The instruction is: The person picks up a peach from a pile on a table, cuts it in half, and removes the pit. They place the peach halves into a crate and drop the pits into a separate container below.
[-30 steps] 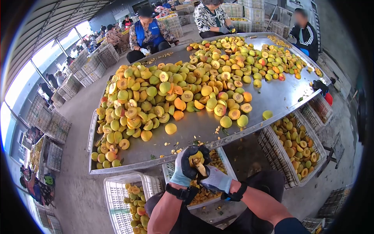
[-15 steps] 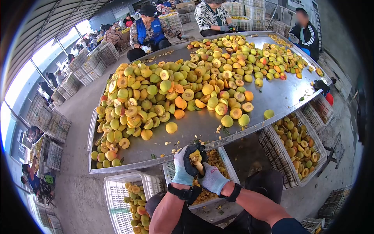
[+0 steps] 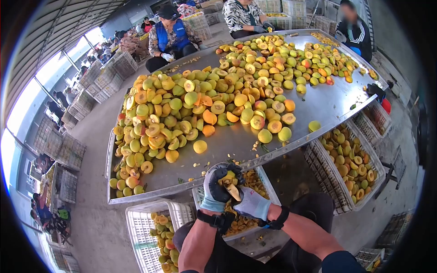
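Note:
My left hand (image 3: 217, 184), in a light glove with dark fingers, is closed round a yellow-green fruit piece (image 3: 229, 178) just off the near edge of the metal table (image 3: 291, 142). My right hand (image 3: 250, 202), in a pale grey-blue glove, is pinched on a small tan tool (image 3: 234, 192) whose end touches the fruit. Below both hands stands a white crate (image 3: 268, 184) with orange-yellow fruit pieces. A large heap of halved and whole fruit (image 3: 182, 107) covers much of the tabletop, with small pits near the front edge.
Crates of fruit stand at the lower left (image 3: 136, 227) and right (image 3: 364, 193). Across the table sit a person in a blue vest (image 3: 175, 36), one in a patterned top (image 3: 241, 16) and one in a dark jacket (image 3: 357, 38). Stacked crates (image 3: 109, 73) line the left background.
My hands have turned slightly, and the fruit now sits deeper in my left hand's fingers. The tool is still against it. The view has shifted a little.

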The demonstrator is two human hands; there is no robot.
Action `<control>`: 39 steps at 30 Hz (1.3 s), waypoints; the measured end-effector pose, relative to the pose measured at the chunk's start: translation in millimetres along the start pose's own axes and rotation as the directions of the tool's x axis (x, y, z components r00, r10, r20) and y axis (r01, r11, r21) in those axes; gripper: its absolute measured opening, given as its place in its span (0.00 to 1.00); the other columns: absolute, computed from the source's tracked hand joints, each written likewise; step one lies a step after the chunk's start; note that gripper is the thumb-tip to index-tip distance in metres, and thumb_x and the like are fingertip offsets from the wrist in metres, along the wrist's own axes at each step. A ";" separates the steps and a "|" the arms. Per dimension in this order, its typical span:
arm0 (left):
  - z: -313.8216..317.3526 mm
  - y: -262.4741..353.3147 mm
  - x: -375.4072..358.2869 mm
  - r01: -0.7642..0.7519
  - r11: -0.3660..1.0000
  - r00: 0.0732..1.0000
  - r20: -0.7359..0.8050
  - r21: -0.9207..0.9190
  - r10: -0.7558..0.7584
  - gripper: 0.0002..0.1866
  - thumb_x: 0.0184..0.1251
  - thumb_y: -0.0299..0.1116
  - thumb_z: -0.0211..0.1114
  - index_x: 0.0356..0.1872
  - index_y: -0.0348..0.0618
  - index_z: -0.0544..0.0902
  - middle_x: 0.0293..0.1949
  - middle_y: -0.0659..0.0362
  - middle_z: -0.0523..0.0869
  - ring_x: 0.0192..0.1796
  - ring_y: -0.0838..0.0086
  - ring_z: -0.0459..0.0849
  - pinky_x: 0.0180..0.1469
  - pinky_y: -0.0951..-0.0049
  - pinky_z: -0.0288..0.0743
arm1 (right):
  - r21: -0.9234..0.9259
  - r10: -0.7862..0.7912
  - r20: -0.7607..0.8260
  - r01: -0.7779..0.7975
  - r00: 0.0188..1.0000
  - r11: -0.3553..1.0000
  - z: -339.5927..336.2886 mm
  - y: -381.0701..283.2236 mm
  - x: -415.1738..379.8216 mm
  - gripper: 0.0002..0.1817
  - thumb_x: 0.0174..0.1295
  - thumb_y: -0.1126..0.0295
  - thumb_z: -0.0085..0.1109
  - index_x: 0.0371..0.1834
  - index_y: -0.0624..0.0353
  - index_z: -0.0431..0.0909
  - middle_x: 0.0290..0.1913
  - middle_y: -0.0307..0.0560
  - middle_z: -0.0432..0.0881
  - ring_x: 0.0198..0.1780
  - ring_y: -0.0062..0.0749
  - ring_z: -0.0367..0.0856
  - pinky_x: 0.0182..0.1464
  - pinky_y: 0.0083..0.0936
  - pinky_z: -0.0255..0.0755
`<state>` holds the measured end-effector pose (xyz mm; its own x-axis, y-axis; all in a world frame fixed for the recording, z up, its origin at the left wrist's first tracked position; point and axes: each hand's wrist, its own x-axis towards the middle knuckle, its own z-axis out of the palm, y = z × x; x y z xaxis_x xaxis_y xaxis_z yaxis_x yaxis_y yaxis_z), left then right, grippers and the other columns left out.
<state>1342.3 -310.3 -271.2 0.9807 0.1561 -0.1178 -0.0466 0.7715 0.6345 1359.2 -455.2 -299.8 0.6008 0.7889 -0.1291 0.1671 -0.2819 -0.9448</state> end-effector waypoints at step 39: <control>-27.5 -15.1 17.3 0.066 0.931 0.949 -0.312 0.359 0.053 0.12 0.64 0.31 0.59 0.40 0.31 0.81 0.36 0.50 0.85 0.36 0.63 0.85 0.41 0.66 0.82 | -0.174 0.085 -0.307 -0.143 0.948 0.974 24.4 1.7 8.4 0.12 0.56 0.70 0.60 0.42 0.62 0.76 0.40 0.61 0.83 0.46 0.58 0.82 0.45 0.43 0.76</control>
<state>1354.8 -302.3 -303.9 0.8684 0.3817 -0.3164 0.0895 0.5069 0.8574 1345.5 -435.7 -309.9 0.8237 0.5563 -0.1099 0.2128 -0.4829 -0.8494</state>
